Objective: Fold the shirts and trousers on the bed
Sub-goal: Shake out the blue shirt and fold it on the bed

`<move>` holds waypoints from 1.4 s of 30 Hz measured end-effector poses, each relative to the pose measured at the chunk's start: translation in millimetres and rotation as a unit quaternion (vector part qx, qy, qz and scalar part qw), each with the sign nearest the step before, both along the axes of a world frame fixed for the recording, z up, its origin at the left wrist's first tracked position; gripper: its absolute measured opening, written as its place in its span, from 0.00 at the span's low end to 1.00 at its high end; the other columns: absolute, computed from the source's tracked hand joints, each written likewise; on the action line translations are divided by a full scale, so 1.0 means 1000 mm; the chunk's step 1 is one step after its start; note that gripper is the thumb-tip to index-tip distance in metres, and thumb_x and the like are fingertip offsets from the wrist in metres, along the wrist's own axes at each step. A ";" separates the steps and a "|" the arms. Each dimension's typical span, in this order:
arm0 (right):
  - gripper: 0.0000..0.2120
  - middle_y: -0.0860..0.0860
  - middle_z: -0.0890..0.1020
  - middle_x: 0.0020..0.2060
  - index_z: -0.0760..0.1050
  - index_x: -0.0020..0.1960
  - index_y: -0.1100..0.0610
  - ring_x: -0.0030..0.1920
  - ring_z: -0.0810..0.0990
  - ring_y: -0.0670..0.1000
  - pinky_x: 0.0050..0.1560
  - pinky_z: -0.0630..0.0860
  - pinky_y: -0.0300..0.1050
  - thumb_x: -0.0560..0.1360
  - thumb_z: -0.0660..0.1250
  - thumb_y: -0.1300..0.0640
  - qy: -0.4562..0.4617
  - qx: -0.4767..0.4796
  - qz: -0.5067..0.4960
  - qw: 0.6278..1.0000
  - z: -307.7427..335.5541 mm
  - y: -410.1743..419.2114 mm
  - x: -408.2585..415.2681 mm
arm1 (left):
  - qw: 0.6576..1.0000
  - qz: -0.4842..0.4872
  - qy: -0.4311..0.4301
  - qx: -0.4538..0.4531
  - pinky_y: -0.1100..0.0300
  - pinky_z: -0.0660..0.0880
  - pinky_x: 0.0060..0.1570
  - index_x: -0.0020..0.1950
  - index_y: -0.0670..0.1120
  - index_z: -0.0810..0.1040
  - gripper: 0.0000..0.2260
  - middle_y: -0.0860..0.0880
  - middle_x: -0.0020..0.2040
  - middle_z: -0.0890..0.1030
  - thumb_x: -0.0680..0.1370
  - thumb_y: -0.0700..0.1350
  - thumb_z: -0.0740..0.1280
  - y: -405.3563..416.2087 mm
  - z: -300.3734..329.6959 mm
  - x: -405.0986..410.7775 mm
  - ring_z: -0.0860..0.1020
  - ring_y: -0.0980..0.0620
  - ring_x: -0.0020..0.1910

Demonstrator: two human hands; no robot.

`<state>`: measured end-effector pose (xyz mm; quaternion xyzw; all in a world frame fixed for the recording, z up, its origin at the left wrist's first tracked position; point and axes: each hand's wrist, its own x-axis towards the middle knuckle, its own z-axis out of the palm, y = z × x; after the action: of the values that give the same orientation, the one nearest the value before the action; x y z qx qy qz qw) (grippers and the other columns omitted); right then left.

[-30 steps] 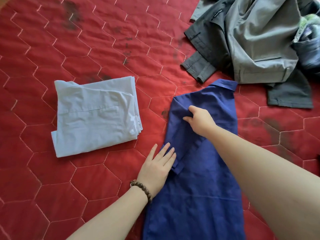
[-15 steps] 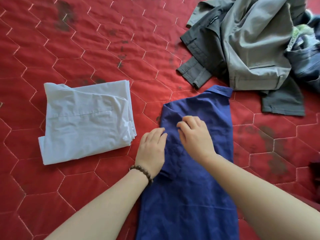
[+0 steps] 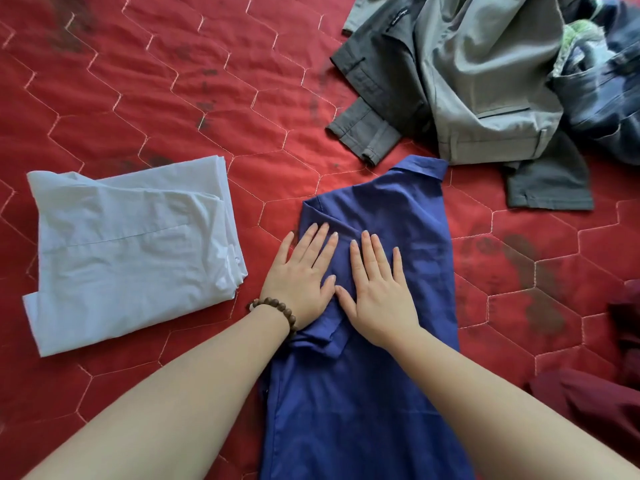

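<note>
A dark blue shirt [image 3: 398,216] lies lengthwise on the red quilted bed [image 3: 173,81], collar at the far end, its left sleeve folded in over the body. My left hand [image 3: 299,271], with a bead bracelet at the wrist, presses flat on the folded sleeve at the shirt's left edge. My right hand [image 3: 379,292] lies flat beside it on the shirt's middle, fingers straight. A folded pale blue shirt [image 3: 128,251] rests to the left. Unfolded grey trousers [image 3: 478,84] lie in a heap at the far right.
Dark denim and a green-patterned garment [image 3: 602,81] sit at the top right corner beside the grey heap. A maroon garment [image 3: 595,403] lies at the right edge. Bare red quilt stretches across the far left.
Both hands have flattened out on the blue shirt: the right hand opened from a curled hold on the sleeve, and the left hand moved up onto the shirt beside it.
</note>
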<state>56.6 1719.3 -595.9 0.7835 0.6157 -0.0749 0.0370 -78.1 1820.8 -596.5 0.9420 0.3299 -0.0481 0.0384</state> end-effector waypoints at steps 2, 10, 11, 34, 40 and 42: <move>0.35 0.58 0.52 0.77 0.52 0.77 0.61 0.78 0.48 0.55 0.74 0.47 0.60 0.79 0.46 0.37 -0.006 0.000 -0.011 1.000 0.002 0.000 -0.001 | 1.000 0.001 0.015 -0.005 0.44 0.49 0.73 0.78 0.45 0.55 0.29 0.46 0.78 0.57 0.77 0.55 0.46 0.001 -0.003 0.000 0.54 0.49 0.77; 0.38 0.57 0.52 0.77 0.54 0.77 0.63 0.78 0.47 0.54 0.74 0.47 0.61 0.77 0.49 0.36 0.019 -0.009 0.009 1.000 0.012 -0.047 -0.042 | 0.995 -0.096 -0.024 0.000 0.46 0.59 0.69 0.70 0.38 0.70 0.25 0.41 0.72 0.69 0.75 0.44 0.51 -0.046 0.008 -0.019 0.67 0.45 0.72; 0.38 0.57 0.53 0.77 0.55 0.76 0.63 0.78 0.48 0.54 0.74 0.48 0.62 0.78 0.49 0.36 0.013 -0.021 0.003 1.000 0.011 -0.052 -0.044 | 0.995 -0.103 -0.012 -0.003 0.46 0.58 0.69 0.70 0.38 0.71 0.25 0.42 0.72 0.69 0.75 0.44 0.51 -0.050 0.006 -0.022 0.66 0.46 0.73; 0.35 0.58 0.56 0.77 0.57 0.76 0.63 0.77 0.52 0.55 0.74 0.49 0.61 0.78 0.49 0.40 -0.010 -0.008 -0.068 0.998 0.018 -0.269 -0.058 | 0.993 0.120 0.012 0.005 0.41 0.54 0.70 0.73 0.41 0.67 0.28 0.42 0.74 0.66 0.77 0.54 0.52 -0.222 0.019 -0.150 0.63 0.41 0.74; 0.31 0.56 0.57 0.77 0.59 0.76 0.58 0.77 0.53 0.54 0.73 0.50 0.64 0.78 0.52 0.42 0.041 0.030 0.033 0.998 0.029 -0.315 -0.105 | 0.999 0.008 -0.009 -0.041 0.42 0.55 0.71 0.75 0.44 0.64 0.28 0.43 0.75 0.64 0.77 0.56 0.54 -0.305 0.022 -0.162 0.59 0.44 0.75; 0.30 0.54 0.58 0.77 0.59 0.76 0.54 0.77 0.54 0.53 0.73 0.50 0.61 0.78 0.51 0.41 0.038 0.009 0.047 0.998 0.022 -0.327 -0.108 | 0.999 -0.003 0.015 -0.040 0.43 0.55 0.71 0.76 0.47 0.61 0.28 0.45 0.76 0.63 0.77 0.57 0.53 -0.309 0.015 -0.171 0.59 0.45 0.75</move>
<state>-51.5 1392.4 -573.7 0.7509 0.6531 -0.0976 0.0103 -249.5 1511.4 -581.7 0.9397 0.3258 -0.0756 0.0712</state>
